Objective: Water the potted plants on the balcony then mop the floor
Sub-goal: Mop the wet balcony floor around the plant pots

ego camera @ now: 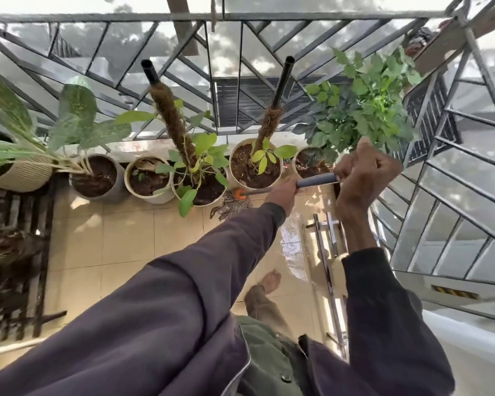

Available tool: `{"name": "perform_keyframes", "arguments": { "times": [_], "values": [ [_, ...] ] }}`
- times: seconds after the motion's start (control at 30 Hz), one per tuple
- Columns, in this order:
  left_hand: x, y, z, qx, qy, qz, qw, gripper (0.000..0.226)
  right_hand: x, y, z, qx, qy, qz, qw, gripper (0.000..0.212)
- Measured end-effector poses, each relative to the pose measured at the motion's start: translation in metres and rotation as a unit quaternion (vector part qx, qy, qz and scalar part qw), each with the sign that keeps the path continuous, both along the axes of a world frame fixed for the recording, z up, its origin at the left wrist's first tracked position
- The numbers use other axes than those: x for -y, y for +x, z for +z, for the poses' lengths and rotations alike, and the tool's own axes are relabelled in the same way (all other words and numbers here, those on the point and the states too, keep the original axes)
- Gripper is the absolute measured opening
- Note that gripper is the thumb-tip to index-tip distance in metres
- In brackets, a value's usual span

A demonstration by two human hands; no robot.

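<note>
I hold a mop with both hands. My right hand [366, 172] grips the top of the grey mop handle [316, 179]. Lower down the shaft, my left hand [282, 192] grips it too. The stringy mop head [230, 205] with its orange collar lies on the tiled floor [126, 238] just in front of the pots. A row of potted plants stands along the railing: a grey pot [97, 178], a small white pot [147, 180], a pot with a moss pole [200, 187], another moss-pole pot [255, 167] and a leafy bush [363, 107].
A metal railing [240, 17] closes off the balcony ahead and to the right. A woven basket planter [20, 174] and a dark wooden rack [15, 252] crowd the left side. A steel frame [326, 252] lies on the wet floor at the right. My bare foot [269, 281] stands mid-floor.
</note>
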State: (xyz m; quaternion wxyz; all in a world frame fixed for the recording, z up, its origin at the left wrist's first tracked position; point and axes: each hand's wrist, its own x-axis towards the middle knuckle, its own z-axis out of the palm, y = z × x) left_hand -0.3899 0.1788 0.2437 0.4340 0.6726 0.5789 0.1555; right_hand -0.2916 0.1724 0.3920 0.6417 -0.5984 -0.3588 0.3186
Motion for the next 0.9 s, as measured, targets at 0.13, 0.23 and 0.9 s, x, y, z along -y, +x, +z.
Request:
{"name": "perform_keyframes", "arguments": {
  "times": [0.13,0.23,0.9],
  "values": [
    [-0.002,-0.016,0.004,-0.027,0.001,-0.024,0.999,0.028,-0.005,-0.011,0.01,0.002,-0.028,-0.012,1.0,0.047],
    [0.011,-0.033,-0.001,-0.049,-0.009,-0.029,0.998,0.024,-0.002,-0.022,0.01,-0.007,-0.042,-0.002,0.999,0.048],
    [0.02,-0.054,0.014,-0.027,0.139,0.012,0.99,0.014,-0.003,-0.042,0.042,-0.014,0.133,0.081,0.988,0.052]
  ]
}}
